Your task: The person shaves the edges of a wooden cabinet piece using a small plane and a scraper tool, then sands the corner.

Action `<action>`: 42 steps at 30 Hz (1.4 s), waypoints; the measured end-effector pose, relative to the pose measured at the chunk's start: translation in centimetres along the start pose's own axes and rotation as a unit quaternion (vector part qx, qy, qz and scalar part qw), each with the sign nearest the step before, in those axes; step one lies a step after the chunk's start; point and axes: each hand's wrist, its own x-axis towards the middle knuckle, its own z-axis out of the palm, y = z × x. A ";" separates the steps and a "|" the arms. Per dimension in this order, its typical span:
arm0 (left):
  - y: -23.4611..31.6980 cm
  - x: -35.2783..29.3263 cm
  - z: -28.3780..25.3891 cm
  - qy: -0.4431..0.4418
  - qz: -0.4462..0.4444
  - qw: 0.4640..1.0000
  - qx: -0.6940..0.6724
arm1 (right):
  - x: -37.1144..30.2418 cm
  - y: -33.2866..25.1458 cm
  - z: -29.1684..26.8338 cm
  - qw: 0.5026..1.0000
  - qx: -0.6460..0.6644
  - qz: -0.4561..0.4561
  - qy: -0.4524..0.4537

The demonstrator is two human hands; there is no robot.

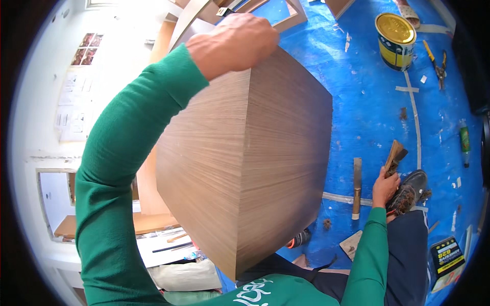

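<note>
A large brown wood-veneer box [245, 163] fills the middle of the view, one vertical corner edge facing me. My left hand [237, 41], in a green sleeve, grips its top far edge and holds it tilted. Low at the right, my right hand [385, 186] is closed around a small wooden block [394, 157] with a dark end, just above my brown shoe [411, 194]. A wooden-handled tool [357, 187] lies on the blue tarp [367, 112] beside that hand.
A yellow tin can [395, 41] stands at the upper right, with pliers [438, 64] beside it. A green bottle [465, 145] lies at the right edge and a yellow-black box [447, 257] at the lower right. Wooden boards [153, 222] and a white wall with papers [76, 102] lie left.
</note>
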 end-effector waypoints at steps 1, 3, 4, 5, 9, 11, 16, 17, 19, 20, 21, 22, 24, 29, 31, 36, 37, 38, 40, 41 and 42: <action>0.3 0.0 0.2 -0.012 0.004 1.000 0.010 | -0.1 0.2 -0.1 1.000 -0.005 0.000 -0.004; 0.8 0.0 0.6 -0.037 0.010 0.999 0.029 | -0.3 0.3 -0.1 1.000 -0.015 0.002 -0.014; 0.3 -0.6 1.1 -0.009 0.028 1.000 0.008 | -0.4 -0.3 -0.2 1.000 -0.017 0.005 -0.021; -0.3 -1.5 1.8 0.023 0.045 0.999 -0.013 | -0.4 -0.6 -0.1 0.999 -0.020 0.007 -0.026; 1.1 -4.6 -1.5 -0.061 0.029 0.906 -0.419 | 0.2 -0.5 -0.9 0.999 -0.043 0.023 -0.022; 2.3 -6.2 -4.7 -0.230 -0.105 0.878 -0.405 | 0.2 -1.6 -2.2 0.996 -0.058 0.044 -0.052; 1.2 -12.7 8.0 0.178 -0.234 0.873 -0.389 | -0.6 -4.9 -3.2 0.993 0.034 -0.012 0.115; 3.4 -12.4 8.5 0.147 -0.227 0.856 -0.440 | 0.1 -5.7 -4.4 0.987 0.063 -0.028 0.147; 8.8 -11.5 9.3 0.207 -0.214 0.840 -0.454 | 1.8 -9.5 -6.7 0.962 0.230 -0.091 0.117; 9.1 -11.2 8.8 0.213 -0.232 0.831 -0.459 | 1.8 -11.8 -7.9 0.938 0.311 -0.122 0.092; 9.5 -11.0 9.1 0.216 -0.249 0.816 -0.474 | 1.4 -13.9 -9.7 0.940 0.309 -0.135 0.058; 10.2 -10.9 9.3 0.220 -0.267 0.801 -0.489 | 1.1 -16.5 -11.7 0.940 0.307 -0.147 0.024; 10.7 -10.5 8.5 0.237 -0.270 0.828 -0.429 | 0.2 -19.9 -13.5 0.935 0.311 -0.168 -0.026; 10.4 -10.4 6.8 0.171 -0.257 0.896 -0.318 | -1.5 -21.3 -15.0 0.941 0.260 -0.188 -0.107; 10.2 -10.1 8.1 0.176 -0.248 0.913 -0.272 | -2.3 -22.9 -15.6 0.933 0.263 -0.204 -0.139; 10.3 -11.5 9.4 0.307 -0.255 0.743 -0.537 | -2.5 -34.8 -19.1 0.850 0.414 -0.282 -0.163; 10.4 -11.5 9.6 0.352 -0.268 0.612 -0.656 | -1.9 -37.4 -18.7 0.818 0.464 -0.308 -0.147; 10.3 -11.6 10.0 0.386 -0.275 0.460 -0.751 | -1.9 -40.0 -19.1 0.791 0.484 -0.339 -0.160; 10.3 -10.3 12.0 0.394 -0.297 0.569 -0.658 | -1.2 -44.5 -18.7 0.770 0.483 -0.374 -0.186; 10.1 -10.5 11.9 0.384 -0.303 0.591 -0.642 | -1.1 -46.5 -18.0 0.768 0.470 -0.382 -0.208; 10.0 -10.7 12.0 0.373 -0.311 0.611 -0.625 | -1.4 -47.6 -17.1 0.775 0.435 -0.404 -0.218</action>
